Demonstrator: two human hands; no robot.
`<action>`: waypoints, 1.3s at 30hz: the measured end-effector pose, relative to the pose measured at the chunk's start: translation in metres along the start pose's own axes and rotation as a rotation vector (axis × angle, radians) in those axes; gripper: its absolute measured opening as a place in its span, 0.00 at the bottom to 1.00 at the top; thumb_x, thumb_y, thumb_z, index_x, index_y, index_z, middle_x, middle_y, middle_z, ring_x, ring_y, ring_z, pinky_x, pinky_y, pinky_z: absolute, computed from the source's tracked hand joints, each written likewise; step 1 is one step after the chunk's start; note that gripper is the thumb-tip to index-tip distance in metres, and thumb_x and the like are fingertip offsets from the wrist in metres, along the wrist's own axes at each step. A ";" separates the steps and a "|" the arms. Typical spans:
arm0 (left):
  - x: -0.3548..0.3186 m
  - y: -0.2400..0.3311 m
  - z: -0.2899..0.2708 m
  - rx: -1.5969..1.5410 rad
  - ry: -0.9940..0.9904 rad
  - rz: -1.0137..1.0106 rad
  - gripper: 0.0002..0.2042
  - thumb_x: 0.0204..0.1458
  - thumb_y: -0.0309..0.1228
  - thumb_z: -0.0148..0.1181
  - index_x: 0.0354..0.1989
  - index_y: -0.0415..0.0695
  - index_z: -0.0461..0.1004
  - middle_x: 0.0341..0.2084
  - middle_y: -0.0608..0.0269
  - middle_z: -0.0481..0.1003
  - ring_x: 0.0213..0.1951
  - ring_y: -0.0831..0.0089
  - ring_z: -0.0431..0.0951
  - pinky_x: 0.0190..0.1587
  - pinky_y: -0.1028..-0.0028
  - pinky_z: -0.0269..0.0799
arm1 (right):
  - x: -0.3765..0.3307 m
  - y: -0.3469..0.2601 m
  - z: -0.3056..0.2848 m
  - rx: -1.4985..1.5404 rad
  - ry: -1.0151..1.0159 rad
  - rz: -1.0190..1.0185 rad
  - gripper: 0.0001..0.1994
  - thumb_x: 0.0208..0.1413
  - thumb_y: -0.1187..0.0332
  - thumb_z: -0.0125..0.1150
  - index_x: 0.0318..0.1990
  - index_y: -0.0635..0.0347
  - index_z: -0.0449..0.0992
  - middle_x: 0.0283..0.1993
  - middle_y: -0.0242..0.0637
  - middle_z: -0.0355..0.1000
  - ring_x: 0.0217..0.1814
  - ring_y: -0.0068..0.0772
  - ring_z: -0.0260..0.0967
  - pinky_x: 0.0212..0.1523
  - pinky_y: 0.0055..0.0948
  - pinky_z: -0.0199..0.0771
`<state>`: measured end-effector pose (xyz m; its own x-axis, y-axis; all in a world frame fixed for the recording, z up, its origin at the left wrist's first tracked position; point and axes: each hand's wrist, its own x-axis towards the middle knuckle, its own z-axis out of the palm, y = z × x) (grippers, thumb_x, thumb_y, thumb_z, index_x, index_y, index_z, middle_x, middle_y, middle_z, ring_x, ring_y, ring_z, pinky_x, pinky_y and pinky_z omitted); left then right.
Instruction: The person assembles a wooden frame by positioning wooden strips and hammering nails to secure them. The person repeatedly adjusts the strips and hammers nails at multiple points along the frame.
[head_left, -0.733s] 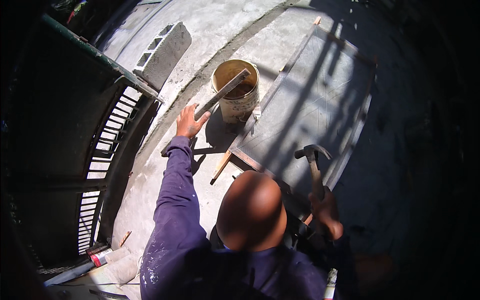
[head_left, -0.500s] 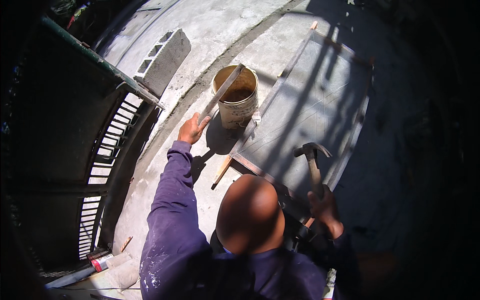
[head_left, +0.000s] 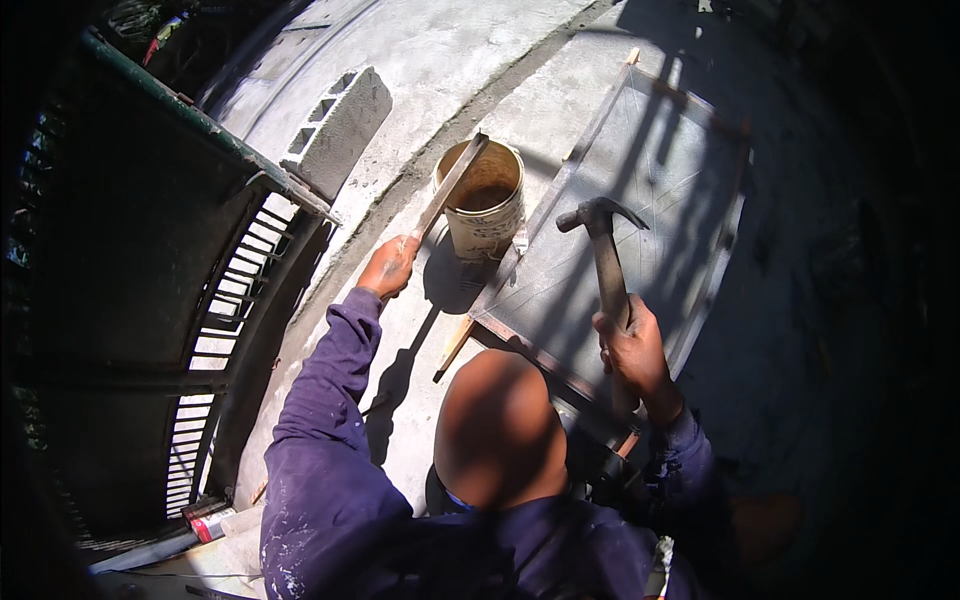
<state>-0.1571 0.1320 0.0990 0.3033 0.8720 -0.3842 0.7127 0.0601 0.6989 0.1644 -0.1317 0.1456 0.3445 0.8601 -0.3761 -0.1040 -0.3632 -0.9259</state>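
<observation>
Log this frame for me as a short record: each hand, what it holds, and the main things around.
Left hand: gripping a wooden stick
Stick's far end: appears over the bucket's mouth; contact with the rim unclear
Right hand: gripping a claw hammer by its handle, head up
Bucket: upright, whitish, stained; contents unclear
Framed panel: right of the bucket, grey, crossed by shadows
Hollow concrete block: upper left
Dark gate: left side, partly barred
</observation>
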 end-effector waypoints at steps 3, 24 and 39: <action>-0.021 0.002 -0.008 -0.164 -0.023 -0.052 0.28 0.69 0.59 0.41 0.30 0.45 0.68 0.14 0.69 0.65 0.13 0.78 0.64 0.15 0.70 0.60 | 0.000 0.003 0.002 0.032 -0.063 0.002 0.16 0.64 0.59 0.64 0.43 0.60 0.66 0.22 0.27 0.64 0.17 0.18 0.62 0.17 0.24 0.65; -0.085 -0.060 0.059 0.175 0.231 -0.006 0.30 0.70 0.55 0.42 0.34 0.37 0.75 0.28 0.32 0.77 0.37 0.31 0.77 0.38 0.49 0.71 | 0.102 -0.060 0.080 -0.409 0.015 -0.643 0.15 0.64 0.65 0.59 0.49 0.66 0.64 0.29 0.65 0.74 0.38 0.68 0.77 0.36 0.54 0.74; -0.079 -0.071 0.073 0.244 0.324 0.053 0.27 0.70 0.52 0.44 0.39 0.36 0.75 0.31 0.29 0.76 0.40 0.30 0.77 0.38 0.45 0.71 | 0.112 -0.098 0.098 -0.584 -0.055 -0.812 0.13 0.61 0.71 0.57 0.46 0.68 0.62 0.29 0.62 0.74 0.35 0.71 0.75 0.38 0.57 0.74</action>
<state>-0.1848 0.0235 0.0356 0.1563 0.9810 -0.1147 0.8423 -0.0718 0.5342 0.1215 0.0352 0.1907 0.0630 0.9357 0.3472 0.6234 0.2348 -0.7459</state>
